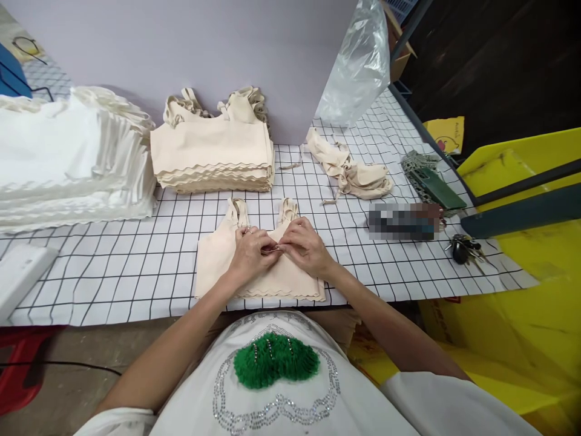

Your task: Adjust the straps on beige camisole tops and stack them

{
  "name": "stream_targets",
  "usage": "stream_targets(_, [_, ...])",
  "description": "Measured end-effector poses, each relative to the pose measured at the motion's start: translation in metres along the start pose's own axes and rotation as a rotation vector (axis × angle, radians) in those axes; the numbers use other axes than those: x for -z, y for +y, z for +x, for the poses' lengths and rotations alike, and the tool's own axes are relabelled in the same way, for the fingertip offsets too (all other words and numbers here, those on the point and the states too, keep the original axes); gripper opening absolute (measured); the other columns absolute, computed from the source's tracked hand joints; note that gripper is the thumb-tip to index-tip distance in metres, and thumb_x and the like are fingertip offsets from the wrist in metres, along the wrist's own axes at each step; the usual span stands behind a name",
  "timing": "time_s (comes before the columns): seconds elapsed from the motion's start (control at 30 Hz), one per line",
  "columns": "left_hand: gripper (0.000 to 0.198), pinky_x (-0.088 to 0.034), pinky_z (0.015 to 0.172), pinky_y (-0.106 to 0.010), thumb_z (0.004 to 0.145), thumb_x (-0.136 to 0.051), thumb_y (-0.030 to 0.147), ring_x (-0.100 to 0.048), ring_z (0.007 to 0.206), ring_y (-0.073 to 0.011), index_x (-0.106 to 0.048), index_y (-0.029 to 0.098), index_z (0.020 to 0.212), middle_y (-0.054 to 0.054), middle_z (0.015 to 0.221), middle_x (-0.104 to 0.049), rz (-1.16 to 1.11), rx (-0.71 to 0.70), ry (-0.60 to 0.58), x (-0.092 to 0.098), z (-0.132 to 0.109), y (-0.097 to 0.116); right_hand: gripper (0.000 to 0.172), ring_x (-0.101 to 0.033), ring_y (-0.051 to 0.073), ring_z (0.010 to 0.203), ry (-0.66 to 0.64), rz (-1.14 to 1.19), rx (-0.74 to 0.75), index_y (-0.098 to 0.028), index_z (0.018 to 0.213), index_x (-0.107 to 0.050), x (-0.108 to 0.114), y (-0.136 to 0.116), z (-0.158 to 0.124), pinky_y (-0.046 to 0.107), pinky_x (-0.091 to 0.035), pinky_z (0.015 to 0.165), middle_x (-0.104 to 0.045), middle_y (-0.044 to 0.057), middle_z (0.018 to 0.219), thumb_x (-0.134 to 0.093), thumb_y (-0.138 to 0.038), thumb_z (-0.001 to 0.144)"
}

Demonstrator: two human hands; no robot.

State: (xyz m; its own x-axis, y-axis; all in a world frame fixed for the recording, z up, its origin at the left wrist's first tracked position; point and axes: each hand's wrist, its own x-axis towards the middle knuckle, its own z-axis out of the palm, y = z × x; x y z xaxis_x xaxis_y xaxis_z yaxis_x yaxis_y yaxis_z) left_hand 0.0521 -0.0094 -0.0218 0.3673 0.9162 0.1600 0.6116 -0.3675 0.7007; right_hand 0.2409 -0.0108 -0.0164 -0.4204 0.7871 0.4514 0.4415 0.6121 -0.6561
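A beige strappy crop top (213,260) with scalloped lower edges lies flat near the table's front edge, its straps pointing away from me. More than one layer shows at its right side. My left hand (254,251) and my right hand (308,245) meet over the middle of its neckline, fingertips almost touching. Both hands are closed in a pinch on the neckline edge; whether a small thread or trim is between the fingertips, I cannot make out. A ring shows on my left hand. Just beyond lies a neat stack of similar beige tops (211,145).
Tall piles of white garments (68,157) stand at left, with a white box-like object (27,275) before them. On the right are crumpled beige pieces (349,166), a green phone-like case (438,188), keys (465,249) and a blurred-out item (403,221). Yellow bins (531,242) flank the checked tablecloth (181,221).
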Motion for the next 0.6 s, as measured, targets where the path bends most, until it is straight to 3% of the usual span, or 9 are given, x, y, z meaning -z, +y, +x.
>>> stream_targets(0.23, [0.020,-0.029,0.093,-0.045,0.083,-0.070,0.032,-0.053,0.074,-0.0197,-0.069,0.021,0.067,-0.001,0.068,-0.064,-0.005,-0.011,-0.013,0.0013,0.0001,-0.0003,0.014,-0.053,0.024,0.087,0.030,0.011,0.006,-0.025,0.083,-0.067,-0.0007,-0.0021,0.0009,0.047,-0.047,0.085,-0.067,0.004,0.078,-0.060,-0.024,0.095])
stream_targets(0.6, [0.028,-0.030,0.094,-0.046,0.087,-0.066,0.041,-0.054,0.075,-0.0205,-0.069,0.021,0.067,-0.002,0.067,-0.064,-0.006,-0.013,-0.019,0.0023,-0.0005,0.0002,0.012,-0.055,0.024,0.090,-0.034,0.004,0.013,-0.025,0.088,-0.069,-0.0001,0.0007,0.0007,0.049,-0.045,0.089,-0.070,0.004,0.081,-0.060,-0.024,0.096])
